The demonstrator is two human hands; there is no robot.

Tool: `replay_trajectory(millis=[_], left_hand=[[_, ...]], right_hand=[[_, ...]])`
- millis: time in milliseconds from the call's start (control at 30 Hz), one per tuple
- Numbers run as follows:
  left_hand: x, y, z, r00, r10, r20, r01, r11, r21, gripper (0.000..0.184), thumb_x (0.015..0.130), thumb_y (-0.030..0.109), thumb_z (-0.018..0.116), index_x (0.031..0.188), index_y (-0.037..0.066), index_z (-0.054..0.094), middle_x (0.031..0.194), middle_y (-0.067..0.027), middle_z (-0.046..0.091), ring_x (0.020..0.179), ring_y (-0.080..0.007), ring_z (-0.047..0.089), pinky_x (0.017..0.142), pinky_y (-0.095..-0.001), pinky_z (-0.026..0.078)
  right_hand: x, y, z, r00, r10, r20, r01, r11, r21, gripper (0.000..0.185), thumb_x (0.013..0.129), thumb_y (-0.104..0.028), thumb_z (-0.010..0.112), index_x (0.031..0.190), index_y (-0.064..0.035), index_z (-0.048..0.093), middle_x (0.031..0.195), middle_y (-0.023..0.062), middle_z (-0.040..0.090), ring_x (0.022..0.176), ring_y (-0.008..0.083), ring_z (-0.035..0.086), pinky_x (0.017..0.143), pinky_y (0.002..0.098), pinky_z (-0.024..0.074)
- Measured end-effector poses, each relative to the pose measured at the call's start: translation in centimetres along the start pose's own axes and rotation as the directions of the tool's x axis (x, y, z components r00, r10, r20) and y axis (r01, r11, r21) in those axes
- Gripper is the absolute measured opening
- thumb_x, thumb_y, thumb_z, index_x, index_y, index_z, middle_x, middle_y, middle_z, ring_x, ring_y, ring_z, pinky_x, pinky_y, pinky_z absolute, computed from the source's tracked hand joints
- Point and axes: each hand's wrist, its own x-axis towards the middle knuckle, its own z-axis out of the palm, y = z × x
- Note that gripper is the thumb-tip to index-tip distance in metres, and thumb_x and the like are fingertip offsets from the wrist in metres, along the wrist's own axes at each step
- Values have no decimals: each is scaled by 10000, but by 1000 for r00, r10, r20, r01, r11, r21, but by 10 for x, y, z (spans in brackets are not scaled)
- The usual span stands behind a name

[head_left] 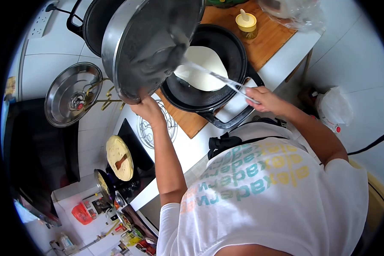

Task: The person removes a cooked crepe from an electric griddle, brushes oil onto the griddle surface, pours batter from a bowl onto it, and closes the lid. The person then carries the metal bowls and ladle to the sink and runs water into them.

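My left hand (148,112) grips the lower rim of a large metal bowl or pan (145,47), tilted with its dark-looking inside facing me. My right hand (263,99) is closed round the handle of a long pale utensil (226,81). The utensil's far end is blurred and reaches between the tilted vessel and the black pan (237,55). Inside that two-handled pan lies a smooth white mass (205,70), like batter or dough, with a rounded edge. The pan rests on a wooden board.
A wooden board (264,49) bears a yellow-lidded jar (246,23). Left of the pan are a wire rack (166,123), a metal lid (74,96) hanging by the wall, and flatbreads (119,158) near the stove. A plastic bag (292,15) lies at the upper right.
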Motion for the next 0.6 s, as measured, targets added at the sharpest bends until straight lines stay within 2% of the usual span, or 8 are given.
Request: replay_trajectory(millis=[100,133,233,333,367,467,600], left_hand=[[-2,2,8,994,53,-99,-61,995,-78,245,759,9,470,978,-102,465,977,-127,537,856,-177,491,781,-252,350],[-2,3,10,988,70,-137,-83,992,-97,218,749,17,465,920,-116,489,924,-117,551,806,-165,495,741,-246,361],[-1,2,11,990,46,-134,-52,998,-40,220,746,20,476,922,-110,491,930,-119,548,821,-171,492,761,-249,356],[2,7,5,987,68,-146,-80,994,-76,243,744,26,487,951,-102,481,959,-122,538,847,-180,486,786,-256,349],[4,7,0,995,48,-91,-51,998,-33,269,747,28,487,985,-96,464,990,-124,526,876,-186,482,808,-257,340],[-1,10,1,995,26,-94,-28,999,-23,290,750,32,486,1008,-95,451,1001,-123,523,878,-193,484,811,-257,341],[-5,12,9,991,39,-127,-38,999,13,254,766,-21,461,1007,-100,467,983,-147,556,883,-204,514,815,-266,360]], right_hand=[[-10,-7,-1,998,27,-63,-27,1000,1,413,885,-404,364,690,-60,486,451,-56,296,358,35,239,333,186,184],[-7,-9,6,1000,-1,-15,1,1000,6,413,886,-401,361,692,-58,484,452,-56,293,359,36,235,334,186,185],[9,-20,23,982,-77,172,81,997,-19,397,891,-380,363,692,-53,470,462,-55,280,369,37,228,344,183,195],[11,-7,6,999,-40,29,41,997,-69,390,890,-375,370,683,-57,461,469,-52,291,378,37,243,351,183,204],[8,-4,-7,1000,-16,-16,14,993,-113,401,886,-384,374,667,-60,462,476,-44,312,391,41,264,358,182,213],[-2,-13,-11,989,-115,-90,98,980,-174,407,897,-375,346,683,-49,461,446,-40,322,377,38,282,359,188,221],[21,-39,19,980,-199,-2,189,935,-300,423,895,-386,344,667,-48,459,458,-36,305,401,52,268,385,202,237]])
